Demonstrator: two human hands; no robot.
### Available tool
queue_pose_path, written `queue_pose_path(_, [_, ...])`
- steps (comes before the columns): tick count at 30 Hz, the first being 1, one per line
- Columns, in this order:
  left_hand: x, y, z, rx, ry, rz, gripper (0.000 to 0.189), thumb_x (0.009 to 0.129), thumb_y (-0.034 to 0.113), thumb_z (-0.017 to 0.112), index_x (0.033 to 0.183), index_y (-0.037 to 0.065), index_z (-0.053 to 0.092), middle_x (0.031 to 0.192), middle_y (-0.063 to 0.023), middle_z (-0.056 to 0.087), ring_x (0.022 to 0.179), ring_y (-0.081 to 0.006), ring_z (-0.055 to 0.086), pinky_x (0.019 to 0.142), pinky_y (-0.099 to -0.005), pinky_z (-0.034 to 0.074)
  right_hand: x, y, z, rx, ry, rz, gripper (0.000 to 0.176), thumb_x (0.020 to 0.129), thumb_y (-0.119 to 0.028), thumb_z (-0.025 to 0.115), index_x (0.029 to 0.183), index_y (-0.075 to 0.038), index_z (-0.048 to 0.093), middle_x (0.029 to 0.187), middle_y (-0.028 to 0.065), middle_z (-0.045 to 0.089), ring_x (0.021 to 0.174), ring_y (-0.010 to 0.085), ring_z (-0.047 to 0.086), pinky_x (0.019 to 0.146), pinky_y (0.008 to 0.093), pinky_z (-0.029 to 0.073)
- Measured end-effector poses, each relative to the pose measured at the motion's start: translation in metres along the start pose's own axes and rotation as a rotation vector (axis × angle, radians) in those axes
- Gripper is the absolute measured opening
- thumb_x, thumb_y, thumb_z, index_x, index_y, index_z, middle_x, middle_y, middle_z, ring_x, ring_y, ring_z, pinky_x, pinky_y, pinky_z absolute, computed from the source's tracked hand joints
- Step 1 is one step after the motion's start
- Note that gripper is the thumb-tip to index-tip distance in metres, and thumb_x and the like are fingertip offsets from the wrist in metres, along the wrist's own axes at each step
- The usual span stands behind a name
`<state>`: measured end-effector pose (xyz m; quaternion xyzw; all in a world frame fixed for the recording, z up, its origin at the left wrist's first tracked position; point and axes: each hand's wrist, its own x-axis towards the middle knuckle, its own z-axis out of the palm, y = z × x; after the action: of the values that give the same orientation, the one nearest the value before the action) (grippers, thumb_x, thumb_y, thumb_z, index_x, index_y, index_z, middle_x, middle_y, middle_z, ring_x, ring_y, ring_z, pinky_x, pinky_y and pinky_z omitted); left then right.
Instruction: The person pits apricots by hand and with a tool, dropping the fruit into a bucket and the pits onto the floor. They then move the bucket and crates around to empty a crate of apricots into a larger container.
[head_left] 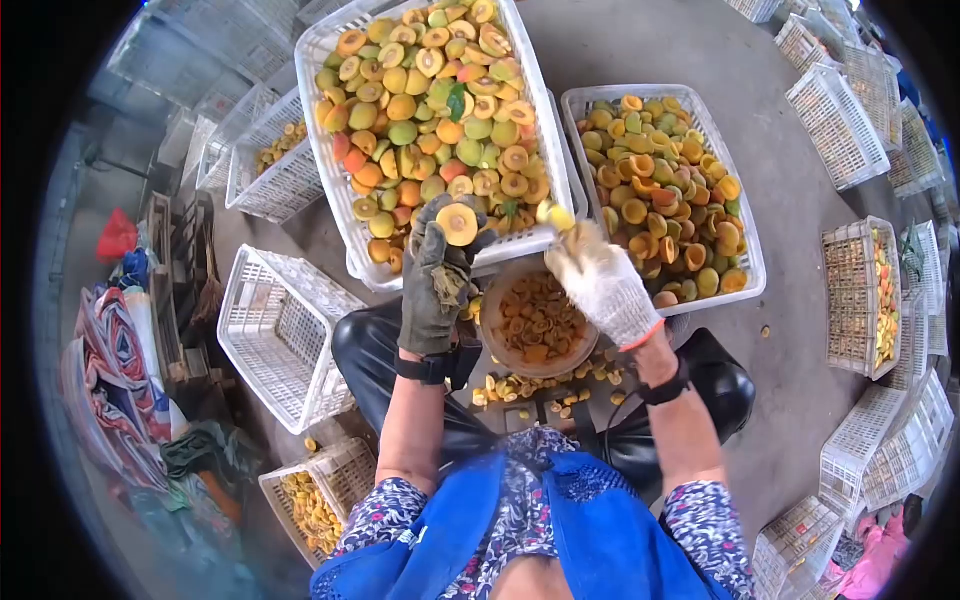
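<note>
My left hand (pixel 438 275), in a dark grey-green glove, holds a halved fruit (pixel 457 225) with its cut face and pit showing, at the near edge of a large white crate (pixel 360 275) of halved fruit. My right hand (pixel 590 270), in a whitish glove with an orange cuff, is closed and blurred near the gap between the two crates. A small yellow piece (pixel 555 215) shows at its fingertips, too blurred to identify. Below and between my hands stands a round tub (pixel 490 335) with orange-brown pieces inside.
A second white crate (pixel 755 280) of pitted halves is at the right. An empty-looking white crate (pixel 290 345) lies left of my knee. Yellow pieces (pixel 500 390) lie around the tub. More crates (pixel 860 300) line the right side; piled cloth (pixel 120 360) is at far left.
</note>
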<state>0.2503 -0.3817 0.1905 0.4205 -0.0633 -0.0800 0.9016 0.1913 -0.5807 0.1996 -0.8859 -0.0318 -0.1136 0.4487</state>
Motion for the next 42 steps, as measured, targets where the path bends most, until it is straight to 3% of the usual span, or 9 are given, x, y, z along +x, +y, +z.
queue_pose_path(1, [0.003, -0.002, -0.002, 0.004, 0.004, -0.005, 0.044, 0.097, 0.03, 0.055, 0.131, 0.003, 0.044, 0.12, -0.011, 0.059, 0.108, -0.0242, 0.061, 0.093, -0.0426, 0.051, -0.002, 0.023, 0.016, -0.575, 0.257, -0.442, 0.023, 0.091, -0.022, 0.057, 0.098, -0.001, 0.055, 0.073, 0.0182, 0.064, 0.068, 0.0402, 0.063, 0.061, 0.0495, 0.048])
queue_pose_path(3, [0.003, -0.011, -0.004, -0.047, 0.014, -0.058, 0.045, 0.096, 0.031, 0.056, 0.131, 0.004, 0.044, 0.119, -0.0107, 0.059, 0.107, -0.0238, 0.061, 0.094, -0.0426, 0.051, -0.002, 0.046, 0.043, -0.422, -0.281, 0.18, 0.026, 0.091, -0.024, 0.055, 0.102, -0.001, 0.058, 0.079, 0.0201, 0.065, 0.071, 0.0401, 0.063, 0.065, 0.05, 0.05])
queue_pose_path(7, [-0.002, -0.012, -0.001, -0.017, -0.058, -0.09, 0.047, 0.095, 0.031, 0.058, 0.13, 0.003, 0.044, 0.12, -0.0117, 0.059, 0.106, -0.0241, 0.062, 0.092, -0.0414, 0.052, -0.004, 0.005, 0.015, -0.032, -0.028, 0.011, 0.025, 0.088, -0.025, 0.058, 0.1, -0.004, 0.062, 0.084, 0.02, 0.066, 0.077, 0.0382, 0.064, 0.069, 0.0479, 0.051])
queue_pose_path(9, [-0.005, -0.012, 0.001, -0.038, -0.076, -0.1, 0.048, 0.094, 0.031, 0.059, 0.13, 0.003, 0.045, 0.121, -0.0126, 0.058, 0.106, -0.0247, 0.062, 0.092, -0.0412, 0.052, -0.01, 0.03, 0.021, -0.41, 0.144, -0.505, 0.025, 0.09, -0.023, 0.056, 0.104, -0.003, 0.061, 0.078, 0.0173, 0.065, 0.072, 0.0359, 0.065, 0.064, 0.0432, 0.052])
queue_pose_path(12, [-0.005, -0.011, 0.01, -0.086, -0.104, -0.115, 0.049, 0.093, 0.032, 0.061, 0.129, 0.003, 0.046, 0.122, -0.0127, 0.058, 0.106, -0.0253, 0.062, 0.094, -0.042, 0.052, -0.016, 0.046, 0.026, -0.216, -0.499, 0.0, 0.028, 0.09, -0.026, 0.057, 0.102, -0.001, 0.06, 0.094, 0.0204, 0.062, 0.093, 0.0319, 0.062, 0.07, 0.043, 0.052])
queue_pose_path(15, [-0.009, -0.01, 0.012, -0.005, -0.115, -0.116, 0.048, 0.093, 0.031, 0.062, 0.129, 0.003, 0.046, 0.123, -0.0123, 0.057, 0.107, -0.0253, 0.061, 0.095, -0.042, 0.05, -0.005, -0.012, -0.01, 0.345, -0.23, 0.166, 0.022, 0.089, -0.023, 0.057, 0.1, -0.003, 0.061, 0.094, 0.0205, 0.058, 0.092, 0.0369, 0.059, 0.069, 0.0443, 0.052])
queue_pose_path(21, [-0.006, -0.029, 0.026, 0.077, -0.099, -0.118, 0.054, 0.089, 0.033, 0.067, 0.129, 0.003, 0.048, 0.123, -0.0121, 0.057, 0.111, -0.0236, 0.057, 0.098, -0.0367, 0.046, -0.01, 0.014, 0.008, -0.033, -0.052, -0.353, 0.012, 0.083, -0.011, 0.063, 0.091, -0.003, 0.062, 0.091, 0.0201, 0.056, 0.076, 0.0375, 0.06, 0.063, 0.0451, 0.05])
queue_pose_path(37, [-0.002, -0.082, 0.05, 0.224, -0.155, -0.087, 0.042, 0.097, 0.021, 0.055, 0.131, -0.003, 0.049, 0.121, -0.0104, 0.058, 0.107, -0.0177, 0.058, 0.094, -0.0325, 0.048, -0.017, 0.05, 0.014, 0.202, -0.226, 0.098, 0.025, 0.086, -0.016, 0.057, 0.103, 0.003, 0.053, 0.1, 0.0262, 0.059, 0.099, 0.0414, 0.055, 0.081, 0.0464, 0.046])
queue_pose_path(42, [-0.007, -0.09, 0.047, 0.231, -0.113, -0.114, 0.044, 0.099, 0.028, 0.051, 0.131, -0.001, 0.047, 0.12, -0.011, 0.058, 0.105, -0.0194, 0.059, 0.091, -0.0329, 0.05, -0.006, 0.029, -0.005, 0.64, -0.437, 0.606, 0.026, 0.087, -0.018, 0.055, 0.104, 0.002, 0.055, 0.076, 0.0108, 0.057, 0.056, 0.0195, 0.059, 0.05, 0.0328, 0.05])
